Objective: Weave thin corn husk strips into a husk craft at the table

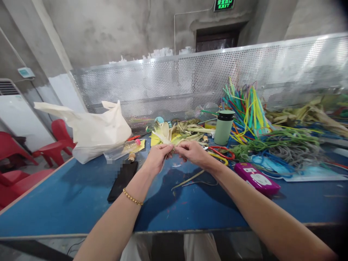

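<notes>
Blue table (70,214) bearing white bag (99,128), green tumbler (223,129).

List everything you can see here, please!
Table: 1, blue, foreground
Bag: 1, white, left
Slab: 1, black, left of centre
Pale leaves: several, cream, centre
Looped handle: 1, red, centre-right
Cup: 1, green, centre-right
Case: 1, magenta, right
Strips: one bundle, multicoloured, right of cup
Cords: many, green and grey, right
Small bits: uncountable, mixed colours, tabletop
Panel: 1, silver, behind table
Exit sign: 1, green, top
Chairs: several, red, left
Bracelet: 1, gold, left wrist
Left grip: 1, bare, pinching pale leaves
Right grip: 1, bare, pinching pale leaves
</notes>
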`<state>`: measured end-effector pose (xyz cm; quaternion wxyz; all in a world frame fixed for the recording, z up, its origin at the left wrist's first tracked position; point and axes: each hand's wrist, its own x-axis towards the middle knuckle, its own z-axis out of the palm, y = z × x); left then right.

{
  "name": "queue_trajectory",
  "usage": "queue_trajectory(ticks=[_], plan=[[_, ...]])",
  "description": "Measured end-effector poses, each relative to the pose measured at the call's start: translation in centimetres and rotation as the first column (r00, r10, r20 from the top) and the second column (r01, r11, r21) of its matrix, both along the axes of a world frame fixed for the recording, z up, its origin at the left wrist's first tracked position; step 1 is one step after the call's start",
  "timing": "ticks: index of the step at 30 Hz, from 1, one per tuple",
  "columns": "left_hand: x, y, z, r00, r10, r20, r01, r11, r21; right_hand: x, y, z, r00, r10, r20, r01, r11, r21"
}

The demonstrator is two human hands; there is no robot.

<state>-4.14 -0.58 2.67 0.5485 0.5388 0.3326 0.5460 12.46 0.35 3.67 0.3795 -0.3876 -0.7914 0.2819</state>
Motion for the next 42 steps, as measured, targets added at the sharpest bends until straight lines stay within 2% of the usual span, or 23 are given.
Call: queue_trajectory(ticks=[3, 7, 11, 14, 20, 25, 31, 34, 36, 39, 42], plan=[[-0.2, 0.0, 0.1, 0.997, -0.058, 0.055, 0.062, 0.996, -0.067, 0.1, 0.0, 0.1, 0.995, 0.042, -0.085, -0.046, 0.998, -0.043], [-0.4, 0.0, 0.2, 0.994, -0.1, 0.034, 0.103, 0.991, -0.081, 0.4, -0.3, 0.8, 0.999, 0.042, 0.012, -0.041, 0.999, -0.014], [-0.4, 0.1, 0.0, 0.992, -0.048, -0.121, 0.047, 0.999, -0.009, 0.5, -0.2, 0.5, 0.995, -0.015, 0.1, 0.011, 0.999, 0.038], [-0.5, 0.0, -0.1, 0.984, -0.009, -0.176, 0.005, 1.0, -0.024, 0.4, 0.0, 0.1, 0.987, -0.069, 0.148, 0.05, 0.99, 0.129], [-0.8, 0.0, 0.1, 0.987, -0.094, -0.127, 0.079, 0.99, -0.115, 0.2, 0.2, -0.2, 0.975, -0.094, 0.203, 0.034, 0.96, 0.279], [-0.9, 0.0, 0.2, 0.991, -0.091, -0.101, 0.075, 0.985, -0.154, 0.2, 0.4, -0.9, 0.955, -0.179, 0.238, 0.076, 0.919, 0.388], [-0.8, 0.1, 0.4, 0.994, -0.094, -0.064, 0.083, 0.984, -0.161, 0.4, 0.1, -0.7, 0.941, -0.22, 0.257, 0.095, 0.901, 0.424], [-1.0, 0.2, 0.4, 0.991, -0.119, -0.064, 0.106, 0.977, -0.185, 0.5, 0.0, -0.3, 0.95, -0.194, 0.245, 0.09, 0.921, 0.38], [-1.0, 0.3, 0.4, 0.989, -0.137, -0.058, 0.123, 0.972, -0.202, 0.6, 0.2, -0.2, 0.969, -0.133, 0.21, 0.072, 0.959, 0.274], [-0.8, 0.3, 0.2, 0.993, -0.12, -0.017, 0.115, 0.976, -0.184, 0.4, 0.6, -0.3, 0.997, -0.036, 0.073, 0.03, 0.996, 0.085], [-0.5, 0.2, 0.1, 0.995, -0.097, 0.004, 0.097, 0.984, -0.148, -0.2, 0.7, -0.4, 0.99, -0.039, -0.138, 0.044, 0.998, 0.033]])
